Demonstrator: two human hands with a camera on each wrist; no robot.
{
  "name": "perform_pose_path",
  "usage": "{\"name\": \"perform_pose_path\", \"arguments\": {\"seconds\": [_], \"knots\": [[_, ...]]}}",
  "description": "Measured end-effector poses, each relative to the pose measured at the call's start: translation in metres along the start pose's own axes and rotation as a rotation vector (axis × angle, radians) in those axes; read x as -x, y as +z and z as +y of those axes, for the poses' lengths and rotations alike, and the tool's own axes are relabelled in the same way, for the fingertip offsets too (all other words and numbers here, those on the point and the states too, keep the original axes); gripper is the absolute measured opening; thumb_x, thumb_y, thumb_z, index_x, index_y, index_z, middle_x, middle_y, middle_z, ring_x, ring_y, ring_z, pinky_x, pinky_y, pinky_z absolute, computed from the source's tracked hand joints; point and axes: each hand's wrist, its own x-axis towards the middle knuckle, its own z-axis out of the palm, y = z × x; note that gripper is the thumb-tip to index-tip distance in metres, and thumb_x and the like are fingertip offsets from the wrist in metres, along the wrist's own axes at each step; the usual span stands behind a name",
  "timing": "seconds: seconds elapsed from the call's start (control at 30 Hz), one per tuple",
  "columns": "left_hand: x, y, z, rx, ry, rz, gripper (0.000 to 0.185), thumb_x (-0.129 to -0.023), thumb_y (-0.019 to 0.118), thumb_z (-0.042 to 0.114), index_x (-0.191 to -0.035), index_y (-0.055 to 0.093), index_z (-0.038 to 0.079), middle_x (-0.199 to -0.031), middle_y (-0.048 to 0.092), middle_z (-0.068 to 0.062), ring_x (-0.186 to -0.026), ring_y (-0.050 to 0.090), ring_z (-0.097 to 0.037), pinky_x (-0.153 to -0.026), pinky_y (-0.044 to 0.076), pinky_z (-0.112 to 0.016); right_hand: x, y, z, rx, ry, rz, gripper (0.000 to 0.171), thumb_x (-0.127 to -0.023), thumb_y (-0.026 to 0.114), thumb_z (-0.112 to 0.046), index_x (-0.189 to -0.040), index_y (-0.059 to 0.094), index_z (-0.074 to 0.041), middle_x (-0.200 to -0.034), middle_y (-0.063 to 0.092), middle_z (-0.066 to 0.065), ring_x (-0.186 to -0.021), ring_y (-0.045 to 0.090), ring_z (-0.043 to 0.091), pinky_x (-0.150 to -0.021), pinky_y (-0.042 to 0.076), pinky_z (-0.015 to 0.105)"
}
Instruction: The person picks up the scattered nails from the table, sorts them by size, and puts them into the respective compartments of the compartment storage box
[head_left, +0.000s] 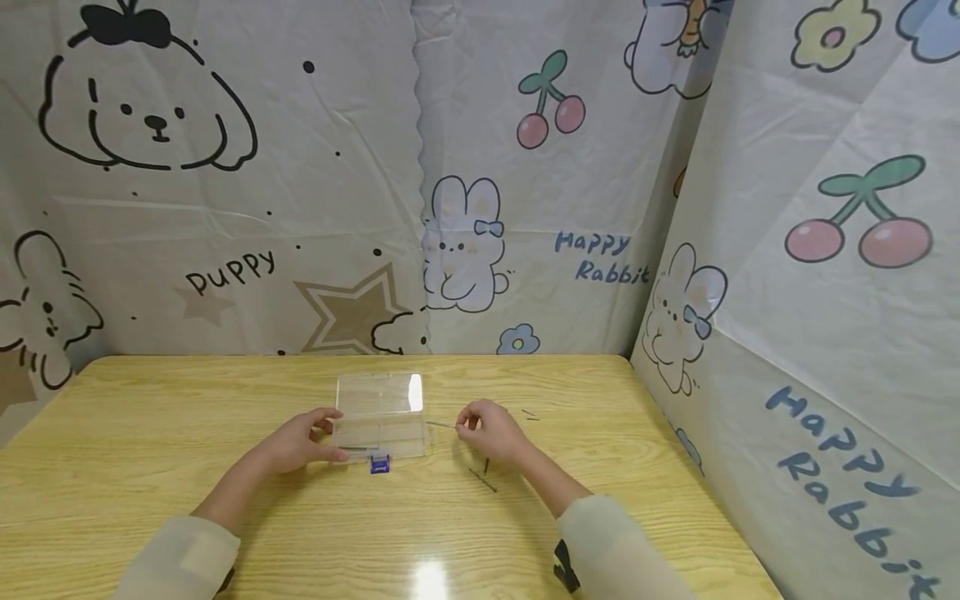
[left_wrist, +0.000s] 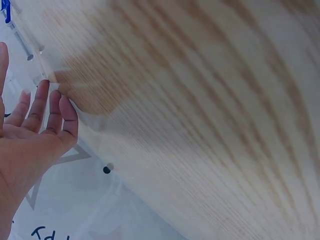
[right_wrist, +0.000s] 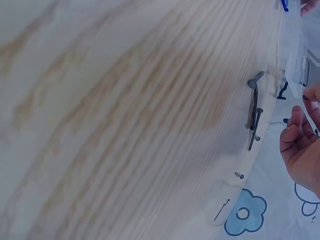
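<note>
A clear plastic box point(head_left: 378, 435) with dividers lies on the table, its lid point(head_left: 378, 393) raised at the back and a blue latch point(head_left: 380, 463) at the front. Inside, along the front left, is a nail point(head_left: 356, 448). My left hand point(head_left: 303, 440) holds the box at its left side, thumb by the front corner and fingertips farther back along the edge. To the right of the box, my right hand point(head_left: 491, 429) pinches a long thin nail point(head_left: 441, 425) between thumb and fingertips, its far end pointing at the box's right wall.
Several loose nails point(head_left: 483, 480) lie on the wooden table point(head_left: 300, 533) just in front of my right hand. More small nails point(head_left: 531, 415) are behind it to the right. A printed cloth point(head_left: 337, 208) hangs along the table's back edge and right side.
</note>
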Motion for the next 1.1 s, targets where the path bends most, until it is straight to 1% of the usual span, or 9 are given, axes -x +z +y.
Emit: {"name": "perform_pose_path", "arguments": {"seconds": [0.23,0.53,0.7,0.9,1.1], "knots": [[0.0,0.0,-0.001,0.018,-0.008,-0.017,0.082,-0.078,0.076,0.035,-0.137,0.036,-0.004,-0.128,0.046,-0.029,-0.116,0.047,-0.046,-0.092,0.043,-0.053,-0.003,0.004,-0.007,0.006,-0.05,0.005,0.008,-0.088,0.06,-0.017,-0.088,0.067,-0.012,-0.084,0.057,-0.001,-0.068,0.045,0.009,-0.059,0.039,0.021],[0.001,0.001,0.001,0.018,-0.006,-0.016,0.081,-0.078,0.075,0.035,-0.137,0.037,-0.004,-0.128,0.046,-0.029,-0.115,0.047,-0.045,-0.092,0.042,-0.053,-0.007,0.01,-0.016,0.004,-0.031,-0.024,0.009,-0.089,0.059,-0.02,-0.088,0.066,-0.015,-0.085,0.055,-0.003,-0.069,0.045,0.009,-0.06,0.04,0.021],[0.001,0.001,0.001,0.011,-0.006,-0.012,0.081,-0.078,0.075,0.036,-0.137,0.037,-0.004,-0.127,0.047,-0.028,-0.114,0.048,-0.044,-0.092,0.042,-0.053,-0.009,0.013,-0.021,0.007,-0.052,-0.022,0.008,-0.088,0.06,-0.019,-0.087,0.066,-0.014,-0.084,0.055,-0.002,-0.069,0.045,0.009,-0.06,0.039,0.021],[0.0,0.001,0.0,0.013,-0.006,-0.011,0.081,-0.077,0.076,0.035,-0.137,0.037,-0.004,-0.127,0.047,-0.028,-0.114,0.048,-0.044,-0.092,0.042,-0.052,-0.012,0.014,-0.028,0.038,-0.077,-0.025,0.009,-0.088,0.06,-0.02,-0.088,0.067,-0.013,-0.083,0.056,-0.003,-0.071,0.046,0.007,-0.061,0.039,0.02],[0.0,0.0,0.0,0.018,-0.006,-0.013,0.082,-0.077,0.076,0.035,-0.137,0.036,-0.004,-0.128,0.046,-0.029,-0.114,0.047,-0.044,-0.092,0.043,-0.052,-0.013,0.018,-0.038,0.011,-0.082,-0.042,0.008,-0.088,0.06,-0.018,-0.086,0.067,-0.014,-0.082,0.056,-0.001,-0.072,0.045,0.008,-0.061,0.038,0.02]]}}
